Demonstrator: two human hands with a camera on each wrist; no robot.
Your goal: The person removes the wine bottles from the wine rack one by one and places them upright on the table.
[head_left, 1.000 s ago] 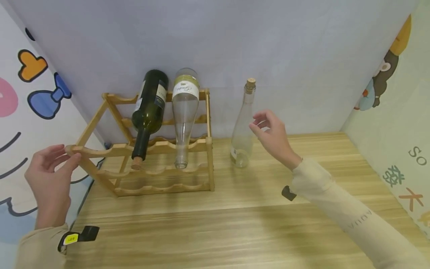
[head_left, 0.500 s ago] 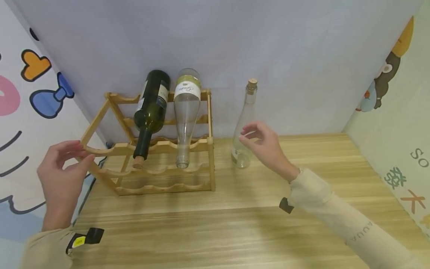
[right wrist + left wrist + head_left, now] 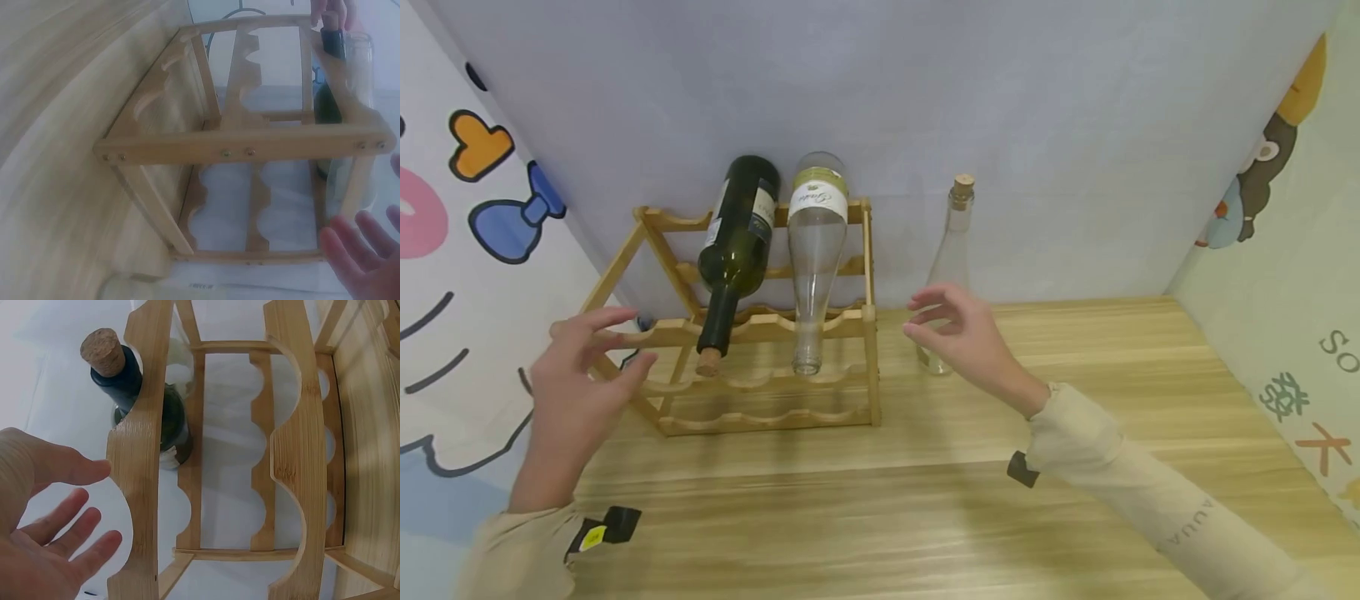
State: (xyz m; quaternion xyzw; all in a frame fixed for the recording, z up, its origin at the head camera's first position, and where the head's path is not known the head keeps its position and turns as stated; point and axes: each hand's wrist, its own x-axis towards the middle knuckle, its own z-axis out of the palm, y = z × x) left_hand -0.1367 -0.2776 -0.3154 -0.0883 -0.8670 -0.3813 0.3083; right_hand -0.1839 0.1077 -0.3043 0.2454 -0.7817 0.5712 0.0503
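Note:
A wooden wine rack (image 3: 760, 331) stands on the left of the table. On its top tier lie a dark green wine bottle (image 3: 735, 242) with a cork (image 3: 103, 353) and an uncorked clear bottle (image 3: 816, 242), necks toward me. My left hand (image 3: 576, 383) is at the rack's front left corner, fingers and thumb bent but apart; in the left wrist view the thumb tip is at the front rail, contact unclear. My right hand (image 3: 966, 342), fingers loosely bent around nothing, hovers in front of a corked clear bottle (image 3: 951, 254) standing upright, hiding its middle.
A wood-grain table (image 3: 865, 517) extends in front of the rack and to the right. Behind stands a pale grey wall (image 3: 1037, 125). Printed panels with cartoon figures flank the left (image 3: 445, 333) and right (image 3: 1262, 333) sides.
My left hand has come off the rack's front left corner and shifted right along the front rail. My right hand has moved left and lower, across the standing bottle. The bottles stay put.

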